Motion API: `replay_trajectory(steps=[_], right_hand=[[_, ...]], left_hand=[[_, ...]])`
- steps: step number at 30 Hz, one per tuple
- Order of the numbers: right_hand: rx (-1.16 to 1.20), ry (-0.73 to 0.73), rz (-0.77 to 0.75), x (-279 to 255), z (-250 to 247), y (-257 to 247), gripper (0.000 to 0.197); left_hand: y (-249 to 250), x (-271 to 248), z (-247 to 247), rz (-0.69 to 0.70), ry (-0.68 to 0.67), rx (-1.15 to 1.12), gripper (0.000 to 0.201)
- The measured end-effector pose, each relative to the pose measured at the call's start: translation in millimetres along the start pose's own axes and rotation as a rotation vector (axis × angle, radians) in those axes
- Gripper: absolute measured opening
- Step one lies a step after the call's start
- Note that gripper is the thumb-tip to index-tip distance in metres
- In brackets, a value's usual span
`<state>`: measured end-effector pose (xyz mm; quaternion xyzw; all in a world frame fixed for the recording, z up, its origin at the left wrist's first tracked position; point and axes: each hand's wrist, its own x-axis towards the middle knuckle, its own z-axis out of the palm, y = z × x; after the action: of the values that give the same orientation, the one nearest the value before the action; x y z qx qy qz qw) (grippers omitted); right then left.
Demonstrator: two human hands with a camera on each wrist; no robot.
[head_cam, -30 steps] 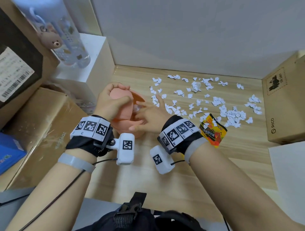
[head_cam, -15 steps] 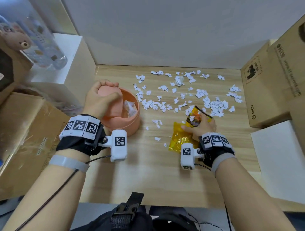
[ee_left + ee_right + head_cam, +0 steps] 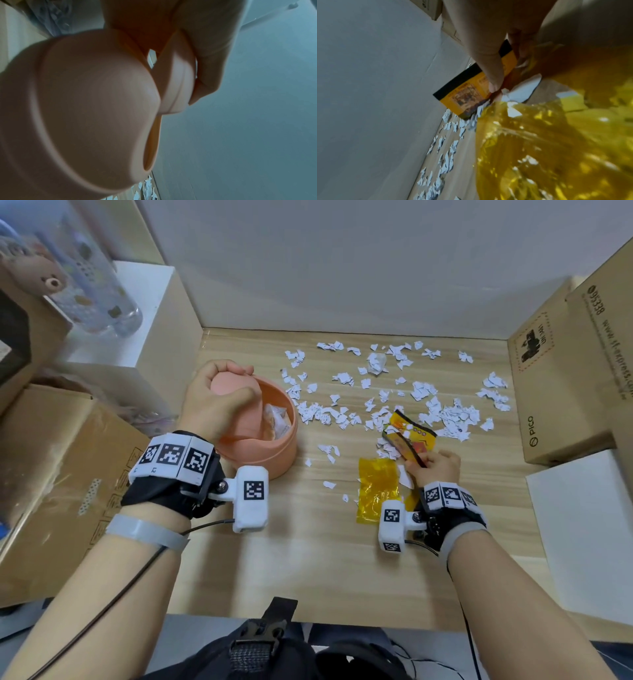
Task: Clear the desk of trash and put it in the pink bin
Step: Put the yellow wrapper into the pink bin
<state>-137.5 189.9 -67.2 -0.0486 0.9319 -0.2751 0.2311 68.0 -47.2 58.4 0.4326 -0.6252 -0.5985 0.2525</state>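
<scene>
The round pink bin stands on the left of the wooden desk with crumpled trash inside. My left hand grips its pink lid, holding it tilted up at the bin's left side; the left wrist view shows the bin and the lid close up. My right hand pinches the near edge of a yellow-and-black snack wrapper, seen also as the wrapper in the right wrist view. A yellow cellophane sheet lies flat under that wrist. Several white paper scraps cover the desk behind.
A crumpled paper ball lies near the back wall. Cardboard boxes and a white box wall off the right side. A cardboard box, a white block and a clear bottle stand on the left.
My right hand left the bin, moved right to the snack wrapper and took hold of its edge, tilting it up. My left hand kept holding the lid open.
</scene>
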Motion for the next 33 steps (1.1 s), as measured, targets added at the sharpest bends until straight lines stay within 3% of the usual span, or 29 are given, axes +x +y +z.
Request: replay_trajectory(steps=[3,6,10,15,17,19,22,25,27,30,33], right_hand=[[0.022,-0.018,-0.006,5.9,0.1,-2.0,0.011],[0.024,-0.055,-0.007,7.7,-1.1,-5.1,0.028],[0.169,-0.014,-0.034,3.9,-7.9,-18.5,0.025],[0.223,0.041,-0.297,0.6,-15.1,-45.6,0.026],[0.333,-0.024,-0.426,-16.0,-19.9,-72.3,0.009],[0.393,-0.157,-0.570,-40.3,-21.9,-104.7,0.016],[0.329,-0.371,-0.693,-66.6,-7.2,-142.7,0.014],[0.230,-0.533,-0.689,-82.5,20.4,-167.7,0.014],[0.232,-0.542,-0.607,-86.1,36.0,-177.1,0.026],[0.154,-0.429,-0.542,-88.4,44.5,-186.2,0.047],[-0.051,-0.405,-0.678,-93.6,47.5,-193.5,0.026]], left_hand=[[-1.3,1.3,-1.0,0.002,-0.011,-0.003,0.022],[-2.9,2.8,-2.3,0.009,-0.023,-0.005,0.023],[-6.0,4.7,-3.9,0.015,-0.023,-0.002,0.026],[-8.2,7.4,-2.4,0.027,-0.026,-0.031,0.026],[-8.5,8.0,-1.5,0.030,-0.027,-0.045,0.025],[-9.9,9.2,-1.6,0.034,-0.022,-0.056,0.026],[-12.9,11.6,-2.2,0.045,-0.019,-0.042,0.027],[-14.0,13.1,-2.4,0.056,-0.010,-0.012,0.030],[-12.1,11.7,-2.7,0.058,-0.013,-0.002,0.027],[-8.7,9.4,-2.8,0.060,-0.022,0.003,0.025],[-6.7,8.5,-3.2,0.050,-0.032,-0.006,0.031]])
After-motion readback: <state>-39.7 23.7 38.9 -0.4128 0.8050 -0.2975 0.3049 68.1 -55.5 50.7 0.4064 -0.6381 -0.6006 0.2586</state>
